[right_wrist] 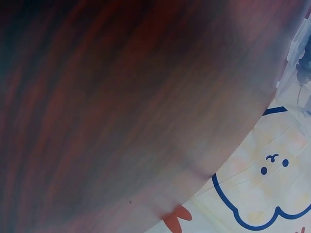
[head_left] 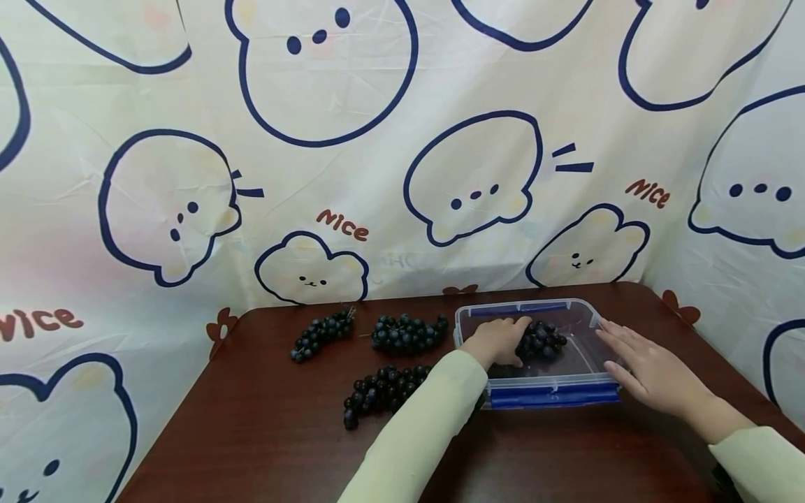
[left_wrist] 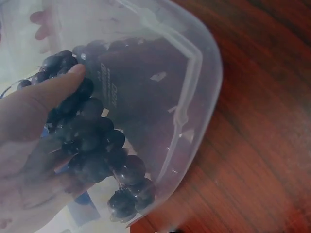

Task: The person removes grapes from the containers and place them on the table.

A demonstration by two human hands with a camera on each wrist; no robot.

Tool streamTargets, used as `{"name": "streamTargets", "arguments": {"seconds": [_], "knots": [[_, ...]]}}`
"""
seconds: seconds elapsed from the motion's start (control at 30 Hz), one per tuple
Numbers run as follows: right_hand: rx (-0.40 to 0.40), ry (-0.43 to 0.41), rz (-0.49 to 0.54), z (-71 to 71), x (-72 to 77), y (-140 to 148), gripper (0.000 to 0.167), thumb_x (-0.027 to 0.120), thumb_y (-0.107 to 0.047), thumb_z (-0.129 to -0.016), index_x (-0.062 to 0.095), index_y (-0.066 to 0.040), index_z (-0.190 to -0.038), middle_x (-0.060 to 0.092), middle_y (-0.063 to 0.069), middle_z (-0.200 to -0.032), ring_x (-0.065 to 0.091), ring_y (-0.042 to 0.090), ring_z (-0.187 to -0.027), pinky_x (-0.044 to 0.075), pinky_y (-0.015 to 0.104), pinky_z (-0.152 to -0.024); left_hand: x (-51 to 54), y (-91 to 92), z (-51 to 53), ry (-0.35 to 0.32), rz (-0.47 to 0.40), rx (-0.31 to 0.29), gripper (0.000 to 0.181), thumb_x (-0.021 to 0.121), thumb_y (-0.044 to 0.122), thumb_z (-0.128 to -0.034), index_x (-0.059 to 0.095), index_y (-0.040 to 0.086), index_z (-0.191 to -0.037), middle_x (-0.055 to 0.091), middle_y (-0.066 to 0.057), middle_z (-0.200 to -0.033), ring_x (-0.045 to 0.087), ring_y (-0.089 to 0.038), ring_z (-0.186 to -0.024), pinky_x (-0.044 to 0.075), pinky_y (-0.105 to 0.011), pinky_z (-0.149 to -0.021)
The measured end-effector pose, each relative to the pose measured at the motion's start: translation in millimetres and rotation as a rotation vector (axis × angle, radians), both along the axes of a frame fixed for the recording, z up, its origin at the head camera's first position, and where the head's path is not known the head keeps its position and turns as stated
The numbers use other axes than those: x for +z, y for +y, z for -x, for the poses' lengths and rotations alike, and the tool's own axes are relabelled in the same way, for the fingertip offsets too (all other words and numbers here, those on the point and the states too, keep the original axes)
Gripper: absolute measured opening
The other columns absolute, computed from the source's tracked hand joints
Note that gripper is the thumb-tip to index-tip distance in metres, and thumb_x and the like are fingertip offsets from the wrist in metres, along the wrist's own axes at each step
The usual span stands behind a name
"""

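A clear plastic box (head_left: 591, 349) with blue clips (head_left: 553, 396) stands open on the table. My left hand (head_left: 499, 340) reaches into it and holds a bunch of dark grapes (head_left: 542, 341) at its left side. In the left wrist view, the left hand (left_wrist: 34, 121) has its thumb on one side of the grapes (left_wrist: 92, 141) and its fingers on the other, partly hidden. At the box's right rim, my right hand (head_left: 657, 367) rests with fairly straight fingers. The right wrist view shows mostly table, with no hand visible.
Left of the box lie three more bunches: a small one (head_left: 323, 335) at the back left, another (head_left: 407, 334) beside it and a third (head_left: 383, 392) in front, partly behind the left sleeve. A printed cloth (head_left: 390, 175) hangs behind the brown table (head_left: 251, 419).
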State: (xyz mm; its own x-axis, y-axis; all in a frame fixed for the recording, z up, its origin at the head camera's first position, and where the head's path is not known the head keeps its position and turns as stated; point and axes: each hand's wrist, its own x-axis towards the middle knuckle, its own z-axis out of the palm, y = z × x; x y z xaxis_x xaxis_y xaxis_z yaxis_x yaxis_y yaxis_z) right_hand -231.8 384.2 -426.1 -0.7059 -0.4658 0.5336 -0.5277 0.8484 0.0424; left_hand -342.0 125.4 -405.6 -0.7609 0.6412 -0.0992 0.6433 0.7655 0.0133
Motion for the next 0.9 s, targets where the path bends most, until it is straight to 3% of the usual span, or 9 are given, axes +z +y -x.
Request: {"name": "streamTargets", "arguments": {"seconds": [0.43, 0.9], "knots": [[-0.012, -0.012, 0.003, -1.2, -1.6, -0.2, 0.053, 0.066, -0.023, -0.088, 0.054, 0.003, -0.132, 0.047, 0.022, -0.141, 0.038, 0.028, -0.137, 0.004, 0.015, -0.11, -3.2, -0.5, -1.5, -0.077, -0.028, 0.021, 0.09, 0.075, 0.035, -0.086, 0.017, 0.032, -0.155, 0.042, 0.003, -0.146, 0.054, -0.012, -0.118, 0.049, -0.03, -0.087], [-0.013, -0.019, 0.002, -0.5, -0.8, -0.1, 0.053, 0.066, -0.024, -0.089, 0.054, 0.002, -0.133, 0.045, 0.021, -0.143, 0.032, 0.024, -0.14, 0.003, 0.016, -0.11, -0.7, -0.8, -1.9, -0.054, 0.004, 0.006, 0.088, 0.074, 0.034, -0.0871, 0.02, 0.021, -0.156, 0.039, 0.003, -0.15, 0.042, -0.015, -0.132, 0.041, -0.028, -0.1]]}}
